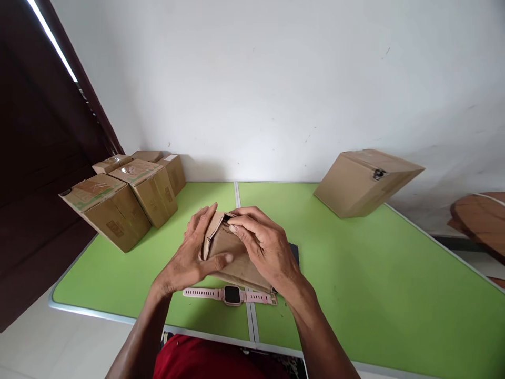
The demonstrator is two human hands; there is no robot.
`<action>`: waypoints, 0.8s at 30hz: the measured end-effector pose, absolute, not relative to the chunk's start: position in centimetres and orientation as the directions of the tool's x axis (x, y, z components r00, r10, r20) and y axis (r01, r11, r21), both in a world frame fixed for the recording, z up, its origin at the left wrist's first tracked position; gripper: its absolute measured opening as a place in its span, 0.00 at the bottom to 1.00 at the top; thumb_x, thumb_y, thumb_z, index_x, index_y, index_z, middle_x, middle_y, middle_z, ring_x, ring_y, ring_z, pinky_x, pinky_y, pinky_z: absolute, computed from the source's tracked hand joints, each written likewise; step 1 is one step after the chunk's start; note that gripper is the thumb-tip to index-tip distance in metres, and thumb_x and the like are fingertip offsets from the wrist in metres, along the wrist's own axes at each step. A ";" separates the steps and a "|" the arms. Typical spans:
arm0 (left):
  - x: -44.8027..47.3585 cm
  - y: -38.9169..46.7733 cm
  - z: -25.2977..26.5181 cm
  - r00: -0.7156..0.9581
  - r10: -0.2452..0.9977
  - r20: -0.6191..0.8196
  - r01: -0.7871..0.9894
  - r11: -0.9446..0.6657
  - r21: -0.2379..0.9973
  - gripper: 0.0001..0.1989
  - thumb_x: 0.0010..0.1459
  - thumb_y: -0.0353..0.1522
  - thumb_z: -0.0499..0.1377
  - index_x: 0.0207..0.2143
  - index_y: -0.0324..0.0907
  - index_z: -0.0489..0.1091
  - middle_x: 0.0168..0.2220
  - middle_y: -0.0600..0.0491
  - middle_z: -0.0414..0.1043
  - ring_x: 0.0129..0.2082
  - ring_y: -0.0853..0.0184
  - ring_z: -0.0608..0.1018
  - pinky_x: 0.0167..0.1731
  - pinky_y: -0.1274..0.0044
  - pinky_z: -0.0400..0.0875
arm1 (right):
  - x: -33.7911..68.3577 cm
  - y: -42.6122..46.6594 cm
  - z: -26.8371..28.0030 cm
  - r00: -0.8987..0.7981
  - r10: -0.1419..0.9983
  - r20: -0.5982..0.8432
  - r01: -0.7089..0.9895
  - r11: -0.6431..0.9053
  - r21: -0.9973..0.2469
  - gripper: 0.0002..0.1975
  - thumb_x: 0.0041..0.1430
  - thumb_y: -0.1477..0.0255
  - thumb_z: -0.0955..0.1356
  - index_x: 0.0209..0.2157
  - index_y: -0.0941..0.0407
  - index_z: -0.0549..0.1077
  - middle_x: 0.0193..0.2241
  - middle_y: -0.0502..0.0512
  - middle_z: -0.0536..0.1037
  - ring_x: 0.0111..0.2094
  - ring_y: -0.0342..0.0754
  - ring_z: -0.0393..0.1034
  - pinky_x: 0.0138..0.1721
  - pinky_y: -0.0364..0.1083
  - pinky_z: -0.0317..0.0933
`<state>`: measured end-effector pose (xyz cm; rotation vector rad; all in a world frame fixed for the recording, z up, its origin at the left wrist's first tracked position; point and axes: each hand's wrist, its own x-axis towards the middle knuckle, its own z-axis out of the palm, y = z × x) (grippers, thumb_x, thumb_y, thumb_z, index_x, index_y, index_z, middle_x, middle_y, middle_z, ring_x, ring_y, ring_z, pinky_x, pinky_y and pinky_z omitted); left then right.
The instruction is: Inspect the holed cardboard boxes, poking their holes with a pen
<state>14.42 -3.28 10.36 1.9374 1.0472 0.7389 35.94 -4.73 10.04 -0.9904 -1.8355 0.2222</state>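
1. Two hands meet on one small cardboard box (232, 260), which sits on the green bench (355, 273) near its front edge, straddling the seam between the two bench panels.
2. My left hand (189, 258) cups the box's left side; its fingers (205, 216) reach up over the raised flap and the thumb presses across the front face, so the grip is closed loosely around the box.
3. My right hand (266, 247) lies over the top and right side of the box, its fingers (240, 221) curled down onto the flap edge at the top opening, pinching or pressing it; I cannot tell which.
4. The top of the box is partly open, with one flap standing up on the left.
5. A pink smartwatch (231, 296) lies flat just in front of the box, strap stretched out left and right, close to my wrists.
6. A dark flat object (295, 253) peeks out from behind my right hand, touching or just beside the box; too much is hidden to name it.
7. A cluster of taped cartons (126, 197) stands at the bench's left rear corner.
8. A larger tilted carton (365, 181) rests at the right rear, against the white wall (276, 79).
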 end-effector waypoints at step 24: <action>11.8 0.9 8.9 0.331 0.891 0.313 0.166 -0.381 0.910 0.40 0.61 0.44 0.66 0.73 0.48 0.62 0.73 0.47 0.64 0.74 0.42 0.63 0.75 0.53 0.56 | 44.5 -7.7 8.0 0.539 0.589 0.602 0.431 0.421 -0.798 0.06 0.69 0.65 0.74 0.41 0.51 0.84 0.32 0.51 0.85 0.32 0.49 0.81 0.34 0.49 0.77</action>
